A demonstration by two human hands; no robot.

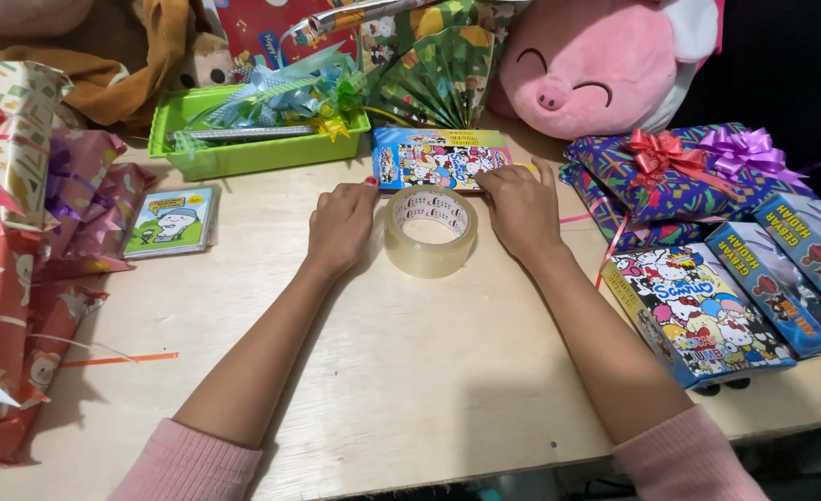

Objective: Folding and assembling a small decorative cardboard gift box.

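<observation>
**Hands at a cartoon-printed box behind a tape roll**

A pale wooden table [410, 371] carries everything. Behind the roll of clear packing tape [430, 232] lies the flat rectangular box [438, 160], blue-edged and crowded with bright cartoon figures, lying flat. Left of the roll, the left hand [341, 225] touches the box's near corner with loosely curled fingers, gripping nothing. Right of it, the right hand [522, 209] presses open fingers on the box's right end.

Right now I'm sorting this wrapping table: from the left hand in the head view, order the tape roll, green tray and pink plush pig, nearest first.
1. Tape roll, just right of the left hand.
2. Green tray, behind, slightly left.
3. Pink plush pig, far back right.
</observation>
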